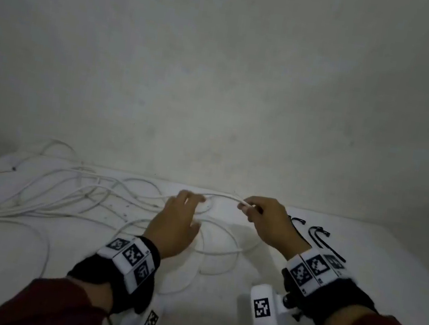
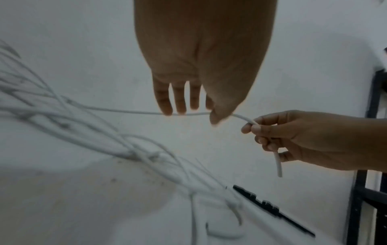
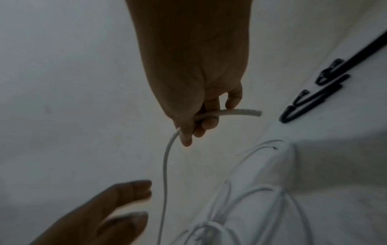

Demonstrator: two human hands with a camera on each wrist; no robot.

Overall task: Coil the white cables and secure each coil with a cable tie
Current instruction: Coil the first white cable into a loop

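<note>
White cable (image 1: 226,198) runs taut between the two hands, raised a little above the table (image 1: 359,267). The right hand (image 1: 268,222) has its fingers curled round the cable near its cut end, and a short stub sticks out past the fist — clear in both wrist views. The left hand (image 1: 176,226) is spread, its fingers straight and relaxed; the cable passes across the fingertips (image 2: 167,112), touching them, though nothing shows them closing on it. From there the line drops away into a loose tangle of white cables (image 1: 44,192) sprawled over the left part of the table, some loops lying under the hands. Black cable ties (image 1: 320,235) lie on the table just beyond the right wrist — well apart from the tangle.
</note>
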